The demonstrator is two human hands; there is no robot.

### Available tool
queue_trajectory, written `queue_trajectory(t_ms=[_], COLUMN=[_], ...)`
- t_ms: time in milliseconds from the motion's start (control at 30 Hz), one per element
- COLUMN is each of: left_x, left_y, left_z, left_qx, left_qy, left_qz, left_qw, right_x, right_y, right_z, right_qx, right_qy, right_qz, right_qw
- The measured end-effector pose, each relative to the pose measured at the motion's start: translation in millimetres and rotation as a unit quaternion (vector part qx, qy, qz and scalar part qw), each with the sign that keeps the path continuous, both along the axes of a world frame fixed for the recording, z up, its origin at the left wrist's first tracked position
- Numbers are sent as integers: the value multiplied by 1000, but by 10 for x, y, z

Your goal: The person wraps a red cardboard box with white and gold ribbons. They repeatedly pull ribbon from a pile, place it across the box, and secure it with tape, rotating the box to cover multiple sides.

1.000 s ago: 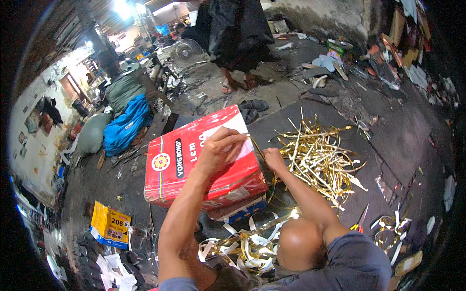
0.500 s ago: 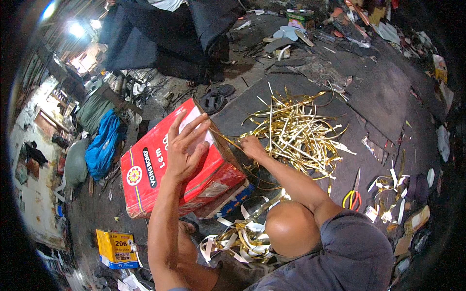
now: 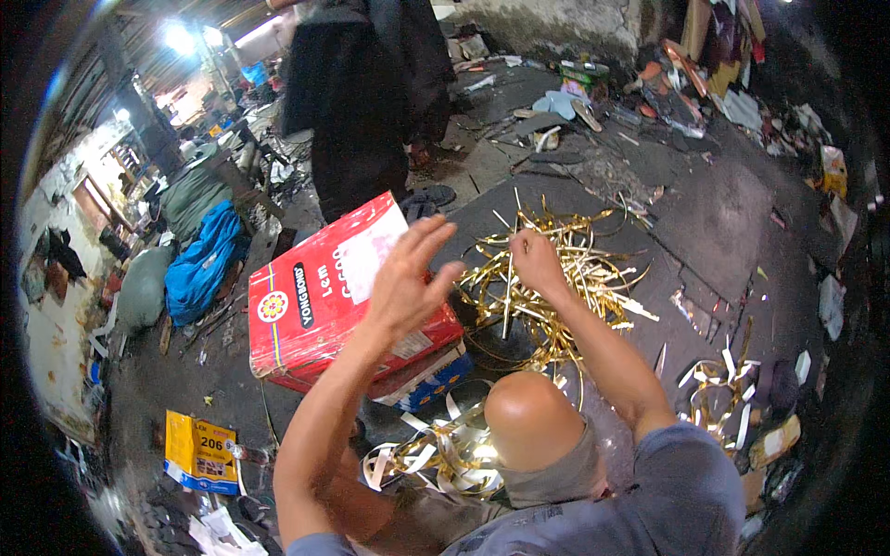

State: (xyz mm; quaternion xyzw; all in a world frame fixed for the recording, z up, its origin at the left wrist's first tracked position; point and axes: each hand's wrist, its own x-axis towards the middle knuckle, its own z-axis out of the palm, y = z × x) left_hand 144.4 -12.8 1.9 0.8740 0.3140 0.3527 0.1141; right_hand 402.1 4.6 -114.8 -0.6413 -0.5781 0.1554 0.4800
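A red cardboard box [image 3: 320,278] stands in front of me on top of a blue box [image 3: 431,380]. My left hand [image 3: 413,278] is over the red box's right side with its fingers spread, holding nothing; whether it touches the cardboard I cannot tell. My right hand [image 3: 538,262] is closed on a thin gold strip [image 3: 507,306] that hangs down below the fist. Just beyond that hand lies a tangled heap of gold strips [image 3: 593,269]. More white and gold strips [image 3: 445,454] lie beside my bent knee.
A person in dark clothes [image 3: 357,120] stands beyond the box. A blue cloth bundle [image 3: 206,264] lies to the left, a yellow box [image 3: 201,454] at lower left. At right are a scissor blade [image 3: 660,360] and loose strips [image 3: 721,394]. Scraps and sandals [image 3: 556,104] litter the back.
My right hand has risen away from the box, a gold strip now hanging from it. My left hand has shifted right across the box. The person beyond has moved right.
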Motion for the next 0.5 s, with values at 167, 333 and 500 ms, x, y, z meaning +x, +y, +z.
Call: queue_trajectory(t_ms=[167,333,500], left_x=[418,-37,-617], left_y=[-592,-691,-671], left_z=[166,335,302], left_qx=[-290,-350,-328], left_qy=[-122,-140,-205], left_qz=[-57,-25,-15], left_qw=[947,926,922], right_x=[-411,-227,-44], right_y=[-590,-685,-865], right_z=[1227,1565,1658], right_qx=[74,-236,-172], right_qy=[18,133,88], right_qz=[101,368,424], right_qw=[992,889,885])
